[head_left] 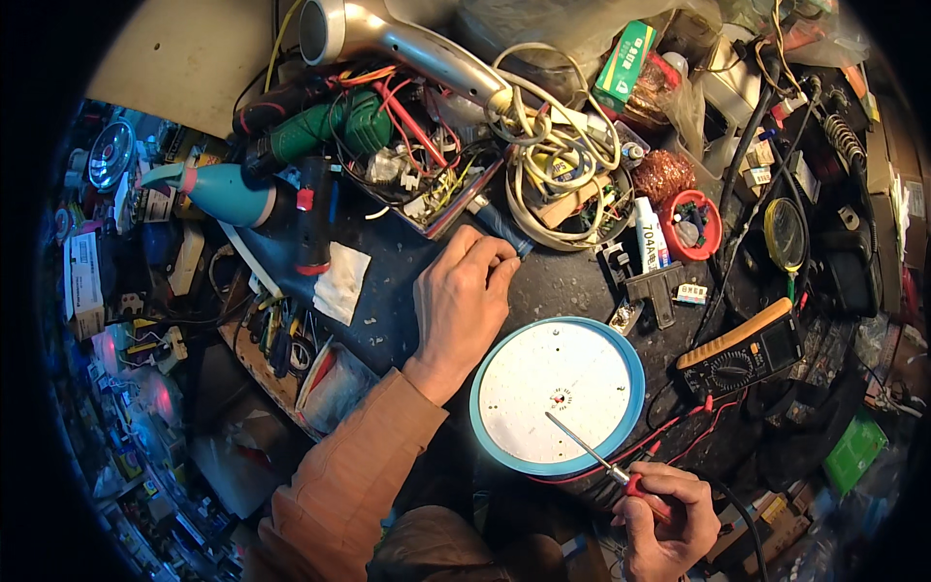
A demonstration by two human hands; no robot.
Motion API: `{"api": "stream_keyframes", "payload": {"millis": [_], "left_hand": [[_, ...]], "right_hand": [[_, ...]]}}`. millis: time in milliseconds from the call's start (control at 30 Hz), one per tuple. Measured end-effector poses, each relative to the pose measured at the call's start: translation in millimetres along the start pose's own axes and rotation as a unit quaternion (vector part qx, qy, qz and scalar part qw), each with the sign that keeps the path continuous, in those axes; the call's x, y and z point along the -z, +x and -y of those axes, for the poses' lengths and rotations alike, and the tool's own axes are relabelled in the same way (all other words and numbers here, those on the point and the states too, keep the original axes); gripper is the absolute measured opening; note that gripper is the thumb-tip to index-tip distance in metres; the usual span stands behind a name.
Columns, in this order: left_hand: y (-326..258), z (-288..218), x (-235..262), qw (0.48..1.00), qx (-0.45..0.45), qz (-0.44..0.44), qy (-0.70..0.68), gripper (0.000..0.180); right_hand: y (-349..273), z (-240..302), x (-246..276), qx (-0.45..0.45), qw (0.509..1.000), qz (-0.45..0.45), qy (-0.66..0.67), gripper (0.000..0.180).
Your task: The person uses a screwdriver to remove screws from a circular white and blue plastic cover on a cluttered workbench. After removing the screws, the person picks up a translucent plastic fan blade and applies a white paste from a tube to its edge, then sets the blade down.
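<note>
My right hand [669, 519] is closed around the red handle of a screwdriver [603, 461]. Its long metal shaft slants up and left, and the tip appears over a round white panel [519, 388], below the panel's centre. A light-blue rim [632, 364] encircles this panel, which has small dark spots at its middle and looks like a ceiling lamp's LED board. Above and left of it, my left hand [461, 301] has its fingers bent and pressed together. Whatever they may hold is hidden. Just beyond those fingertips lies a dark bluish translucent tube [502, 228].
A multimeter [742, 359] with red leads lies right of the panel. Behind it are a white glue tube [650, 233], a red bowl [690, 225] and coiled cream cable [543, 184]. A heat gun [417, 53], green power tool [301, 136] and teal blower bulb [228, 192] crowd the far left.
</note>
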State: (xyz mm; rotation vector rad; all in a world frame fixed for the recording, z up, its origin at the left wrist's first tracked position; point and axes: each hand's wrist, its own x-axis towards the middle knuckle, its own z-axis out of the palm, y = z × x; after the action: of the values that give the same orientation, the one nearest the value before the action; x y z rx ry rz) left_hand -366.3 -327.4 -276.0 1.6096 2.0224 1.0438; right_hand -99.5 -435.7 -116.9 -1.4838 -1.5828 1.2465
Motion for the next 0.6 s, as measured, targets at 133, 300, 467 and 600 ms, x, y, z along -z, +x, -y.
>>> {"api": "stream_keyframes", "payload": {"millis": [133,300,467,600], "left_hand": [[-4,7,12,1.0,-0.031,-0.002,-0.004,0.011],[-36,14,49,0.978,0.106,0.033,-0.175,0.009],[-99,-21,112,0.819,0.311,0.13,-0.465,0.018],[-136,-47,126,0.735,0.42,0.171,-0.504,0.01]], "right_hand": [[-2,2,-3,-0.019,0.999,-0.028,-0.016,0.028],[-8,-1,-2,-0.035,0.999,-0.017,0.029,0.035],[-17,-2,-4,-0.038,0.991,0.015,0.129,0.042],[-22,0,-12,-0.055,0.984,0.027,0.168,0.043]]}}
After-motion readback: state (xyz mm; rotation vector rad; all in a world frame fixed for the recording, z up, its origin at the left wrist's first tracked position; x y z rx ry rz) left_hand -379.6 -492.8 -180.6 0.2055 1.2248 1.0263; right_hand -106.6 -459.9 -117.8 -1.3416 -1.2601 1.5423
